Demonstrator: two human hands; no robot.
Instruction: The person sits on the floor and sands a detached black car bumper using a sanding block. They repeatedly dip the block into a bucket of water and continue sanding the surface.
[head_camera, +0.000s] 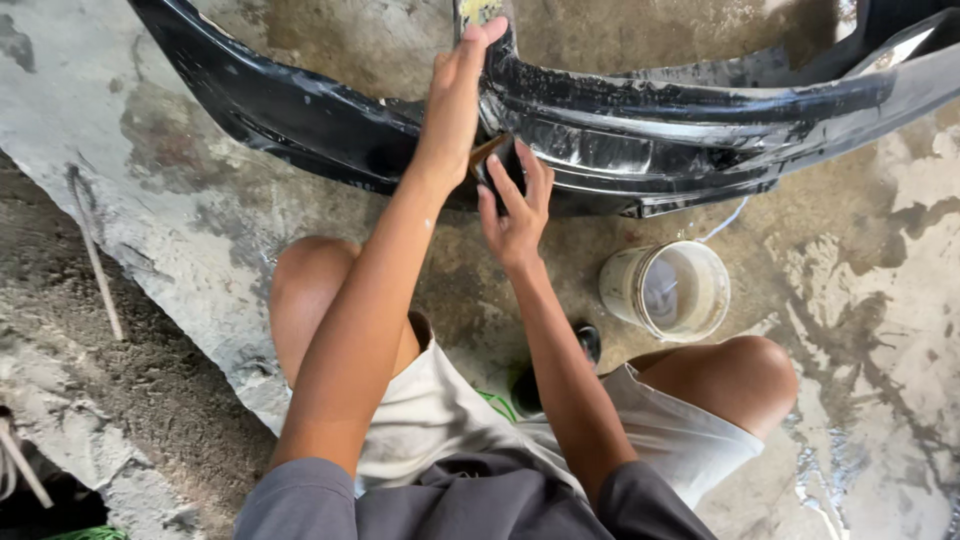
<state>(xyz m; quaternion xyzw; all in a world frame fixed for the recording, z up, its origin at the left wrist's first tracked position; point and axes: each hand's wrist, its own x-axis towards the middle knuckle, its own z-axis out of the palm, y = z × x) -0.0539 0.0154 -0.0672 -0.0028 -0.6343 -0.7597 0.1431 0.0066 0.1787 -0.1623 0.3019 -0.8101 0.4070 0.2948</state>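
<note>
Black car bumper (640, 130) lies on the wet concrete floor (880, 300), just ahead of the squatting person's knees. Right hand (515, 205) presses a small brown sanding pad (487, 150) flat against the bumper's lower lip, fingers spread, grip loosely closed on the pad. Left hand (458, 95) is above it, fingers curled over the bumper's top edge, steadying it. Progress, as a judgement: the section right of the hands looks dull, grey and scuffed, so partly rubbed down; the stretch left of the hands is glossy black, probably untouched. White bucket (668, 290) of cloudy water stands just below the bumper, right of the right hand.
</note>
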